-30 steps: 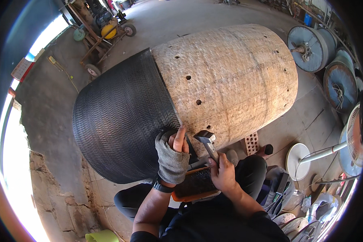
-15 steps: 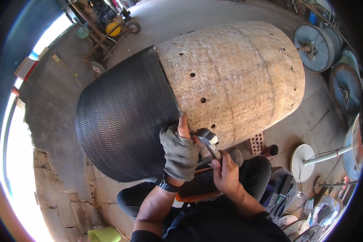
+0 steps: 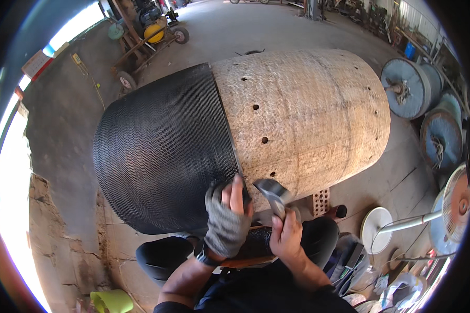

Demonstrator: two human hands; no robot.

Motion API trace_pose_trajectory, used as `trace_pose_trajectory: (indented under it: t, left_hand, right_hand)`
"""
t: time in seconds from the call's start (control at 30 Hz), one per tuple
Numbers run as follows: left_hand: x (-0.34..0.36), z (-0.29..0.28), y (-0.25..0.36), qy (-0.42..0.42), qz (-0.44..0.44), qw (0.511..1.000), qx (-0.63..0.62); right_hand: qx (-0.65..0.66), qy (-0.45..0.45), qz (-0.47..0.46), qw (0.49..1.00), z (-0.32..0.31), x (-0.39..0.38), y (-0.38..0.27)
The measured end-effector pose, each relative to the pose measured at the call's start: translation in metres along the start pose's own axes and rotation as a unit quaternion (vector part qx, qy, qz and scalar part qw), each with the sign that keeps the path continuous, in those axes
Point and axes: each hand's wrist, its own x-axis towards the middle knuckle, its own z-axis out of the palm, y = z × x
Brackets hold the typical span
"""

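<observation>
A large wooden drum (image 3: 308, 120) lies on its side in front of me, dotted with several dark holes. Black ridged wire-like material (image 3: 164, 141) covers its left part and ends in a straight edge. At the near end of that edge is my left hand (image 3: 230, 211), in a grey fingerless glove, with its fingers curled in. What those fingers pinch, if anything, is hidden. My right hand (image 3: 287, 235) grips a hammer (image 3: 274, 194) by its handle; the head is raised just right of my left fingers, apart from them.
An orange-edged tray (image 3: 258, 242) with dark contents sits between my knees. Beside the drum's near right side is a perforated brick (image 3: 321, 202). Large metal spools (image 3: 408, 91) and a standing fan (image 3: 456, 203) stand at right. A green bucket (image 3: 112, 301) lies lower left; a wheeled machine (image 3: 154, 34) stands far left.
The view has tipped up, showing more floor beyond the drum. The hammer head has drawn a little away from my left fingers, which stay curled by the black edge.
</observation>
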Motion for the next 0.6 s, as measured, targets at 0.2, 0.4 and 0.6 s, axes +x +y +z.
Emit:
trace_pose_trajectory:
  t: [0.2,0.4,0.6]
  left_hand:
    - [-0.086,0.025,0.01,-0.259,0.063,0.962,-0.056]
    - [-0.113,0.055,0.022,-0.288,0.024,0.924,-0.25]
    - [-0.145,0.102,0.018,-0.29,-0.021,0.917,-0.273]
  right_hand:
    - [-0.017,-0.078,0.054,0.995,0.012,0.007,0.009]
    - [-0.093,-0.059,0.028,0.993,0.025,-0.002,0.008]
    - [0.13,0.02,0.041,0.991,0.011,-0.018,0.002]
